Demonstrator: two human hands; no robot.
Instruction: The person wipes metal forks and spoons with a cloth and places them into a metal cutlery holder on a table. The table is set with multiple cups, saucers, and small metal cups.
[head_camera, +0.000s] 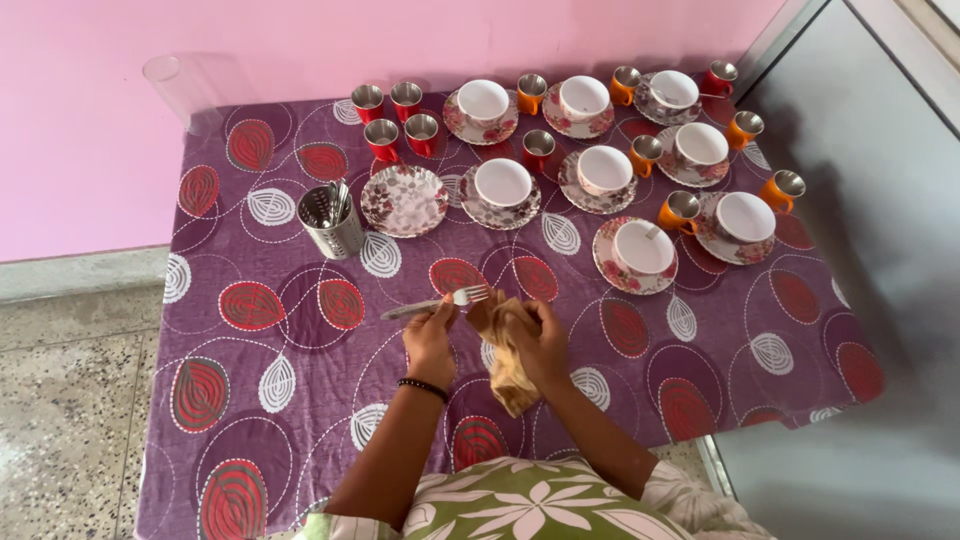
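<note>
left hand (430, 335) pinching shiny metal fork (437, 303) mid-handle, long axis crosswise, tines toward right hand (537, 340); right hand closed around crumpled tan cloth (508, 360), touching fork's tines, just beside left.

Black bead bracelet (424, 387), green floral-print garment (530, 505).

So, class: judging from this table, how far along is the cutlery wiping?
Done: hard to tell; cups and saucers are already laid out. In hand: the left hand holds a fork, the right hand a tan cloth. Left: more cutlery stands in the metal holder.
</note>
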